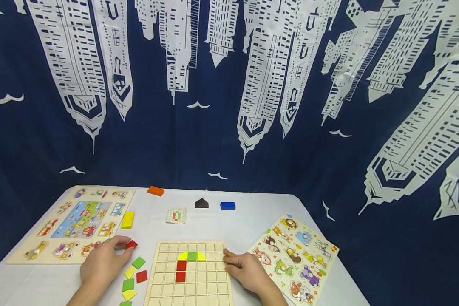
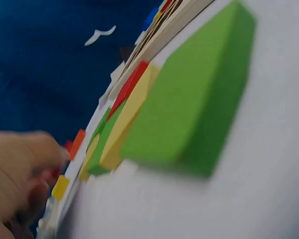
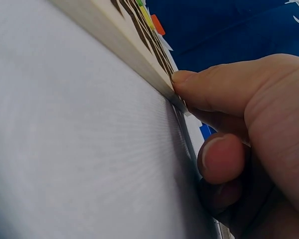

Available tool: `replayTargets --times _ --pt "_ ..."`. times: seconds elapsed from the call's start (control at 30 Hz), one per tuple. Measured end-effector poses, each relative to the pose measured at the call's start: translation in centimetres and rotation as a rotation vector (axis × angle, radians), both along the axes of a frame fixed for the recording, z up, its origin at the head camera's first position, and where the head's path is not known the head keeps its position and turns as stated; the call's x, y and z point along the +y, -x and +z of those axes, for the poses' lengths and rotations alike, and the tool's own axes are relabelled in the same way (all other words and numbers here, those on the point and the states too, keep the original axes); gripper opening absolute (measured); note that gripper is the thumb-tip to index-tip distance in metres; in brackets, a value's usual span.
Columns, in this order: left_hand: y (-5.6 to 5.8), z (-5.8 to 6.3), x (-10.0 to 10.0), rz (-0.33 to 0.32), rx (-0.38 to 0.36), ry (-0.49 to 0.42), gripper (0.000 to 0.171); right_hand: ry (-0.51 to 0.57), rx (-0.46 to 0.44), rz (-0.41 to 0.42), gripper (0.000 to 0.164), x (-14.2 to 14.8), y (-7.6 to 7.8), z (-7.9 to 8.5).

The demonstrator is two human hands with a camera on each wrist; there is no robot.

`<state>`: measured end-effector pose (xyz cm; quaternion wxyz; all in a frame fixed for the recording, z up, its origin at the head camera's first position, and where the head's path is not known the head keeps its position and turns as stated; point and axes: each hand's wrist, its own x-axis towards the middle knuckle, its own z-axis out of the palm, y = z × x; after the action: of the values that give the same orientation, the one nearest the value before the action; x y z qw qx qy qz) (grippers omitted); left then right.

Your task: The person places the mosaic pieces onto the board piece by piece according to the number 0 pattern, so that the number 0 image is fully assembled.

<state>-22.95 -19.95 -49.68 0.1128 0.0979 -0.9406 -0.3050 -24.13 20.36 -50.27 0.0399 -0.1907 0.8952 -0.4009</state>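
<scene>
My left hand (image 1: 104, 260) pinches a red square tile (image 1: 131, 244) between thumb and fingertips, left of the wooden grid board (image 1: 210, 282). Blur hides much of this grip in the left wrist view. On the grid lie a green tile (image 1: 192, 256) between two yellow curved tiles (image 1: 201, 256), and two red tiles (image 1: 180, 277) in a column below. Beside the board are loose tiles: a red one (image 1: 141, 276), green ones (image 1: 139, 262) and yellow ones (image 1: 129, 295). My right hand (image 1: 248, 272) touches the board's right edge with extended fingers.
A small pattern card (image 1: 176, 216) lies behind the board. Around it are orange (image 1: 155, 191), yellow (image 1: 128, 220), dark (image 1: 201, 203) and blue (image 1: 228, 205) blocks. A vehicle puzzle (image 1: 34, 244) lies at left, an animal puzzle (image 1: 294, 259) at right. A patterned curtain (image 1: 199, 140) hangs behind.
</scene>
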Motion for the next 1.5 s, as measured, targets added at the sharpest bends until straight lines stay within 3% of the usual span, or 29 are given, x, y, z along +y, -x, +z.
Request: replayTargets --times 0.07,0.13,0.33,0.4,0.47,0.77,0.97,1.13,1.23,1.4,1.5 --pt "-0.6 0.4 1.1 -0.065 0.013 -0.058 0.033 0.004 -0.001 -0.001 0.031 0.0 0.0 0.0" --pt "-1.3 0.7 2.5 -0.186 0.022 -0.12 0.026 0.018 -0.008 -0.001 0.031 0.0 0.0 -0.1" --pt "-3.1 0.1 5.6 -0.793 -0.01 -0.283 0.01 0.022 -0.014 -0.007 0.03 0.0 0.0 -0.1" --pt "-3.3 -0.3 6.3 -0.898 -0.031 -0.309 0.007 0.01 -0.008 -0.009 0.03 0.0 0.0 -0.1" --pt "-3.4 -0.6 6.8 -0.929 -0.045 -0.317 0.005 -0.006 0.0 -0.011 0.029 0.0 0.0 0.0" --pt "-3.2 -1.5 7.5 -0.88 0.109 -0.209 0.01 -0.022 0.01 -0.012 0.03 0.0 0.0 0.0" --pt "-3.2 -1.6 7.7 -0.799 0.111 -0.164 0.011 -0.042 0.017 0.01 0.033 -0.2 0.2 0.2" --pt "-3.2 -1.3 7.4 -0.795 0.135 -0.14 0.009 -0.055 0.035 0.014 0.034 -0.1 0.3 0.1" --pt "-2.9 -0.3 6.2 -0.685 0.108 -0.078 0.008 -0.046 0.034 0.012 0.034 -0.1 0.3 0.0" --pt "-2.3 1.7 2.3 -0.357 -0.079 0.071 0.019 -0.036 0.011 -0.004 0.033 -0.1 0.4 -0.2" --pt "-2.0 1.8 -0.1 -0.294 -0.186 0.106 0.037 -0.039 0.0 -0.009 0.033 -0.1 0.4 -0.3"
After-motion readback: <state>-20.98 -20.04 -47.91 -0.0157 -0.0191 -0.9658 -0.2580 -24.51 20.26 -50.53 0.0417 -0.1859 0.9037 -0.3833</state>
